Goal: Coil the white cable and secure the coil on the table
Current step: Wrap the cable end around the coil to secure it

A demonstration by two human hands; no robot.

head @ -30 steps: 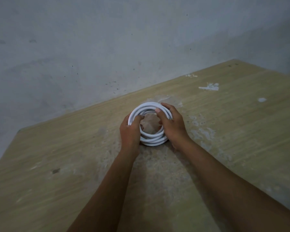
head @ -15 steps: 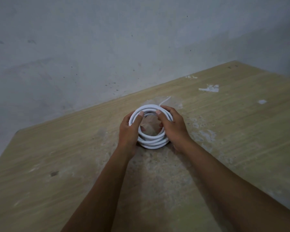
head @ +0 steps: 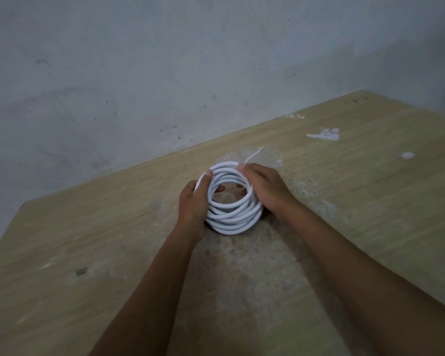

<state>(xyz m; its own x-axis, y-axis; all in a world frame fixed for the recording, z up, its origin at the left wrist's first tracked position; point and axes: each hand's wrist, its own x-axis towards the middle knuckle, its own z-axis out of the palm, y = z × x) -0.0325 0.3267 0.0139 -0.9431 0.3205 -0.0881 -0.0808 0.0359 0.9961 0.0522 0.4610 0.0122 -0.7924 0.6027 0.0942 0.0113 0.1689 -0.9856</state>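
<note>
The white cable [head: 231, 218] is wound into a stacked round coil of several loops on the wooden table [head: 88, 227]. My left hand [head: 193, 204] grips the coil's left side, thumb on the top loop and fingertips showing inside the ring. My right hand [head: 266, 188] clasps the right side, thumb pressed on the top loop at the far rim. A thin loose cable end [head: 254, 154] sticks out past the coil toward the wall. The coil's far and side parts are hidden under my hands.
The table's far edge meets a grey plaster wall [head: 165, 73]. White paint blotches [head: 325, 134] mark the tabletop at the right, and a worn pale patch lies around and in front of the coil. A dark spot [head: 81, 271] sits at the left.
Both thumbs have shifted along the top loop toward the far rim. The loose thin cable end now shows beyond the coil. The coil itself stays in the same spot.
</note>
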